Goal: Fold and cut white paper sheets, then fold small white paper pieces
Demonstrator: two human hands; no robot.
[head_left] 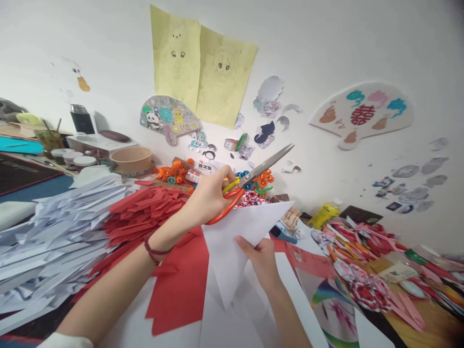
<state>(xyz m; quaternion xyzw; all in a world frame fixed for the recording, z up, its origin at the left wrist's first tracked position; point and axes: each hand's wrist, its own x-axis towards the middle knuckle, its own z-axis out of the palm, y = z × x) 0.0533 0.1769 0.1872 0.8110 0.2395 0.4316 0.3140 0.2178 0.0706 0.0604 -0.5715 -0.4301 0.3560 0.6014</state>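
Note:
My left hand (208, 193) is closed around the handles of a pair of scissors (259, 169). Their metal blades point up and to the right, above the paper, and look closed or nearly so. A folded white sheet of paper (228, 246), shaped to sharp points at right and bottom, is gripped in my right hand (263, 261), with the thumb on its front and the other fingers mostly hidden behind. The lower handle loop overlaps the sheet's top left edge; whether they touch I cannot tell. Beneath lie red paper (177, 295) and more white sheets.
Heaps of folded white paper strips (47, 246) and red strips (145, 212) spread to the left. Orange flower shapes (176, 170) and a round tub (131, 159) stand near the wall. On the right are a yellow bottle (325, 212) and colourful paper pieces (369, 241).

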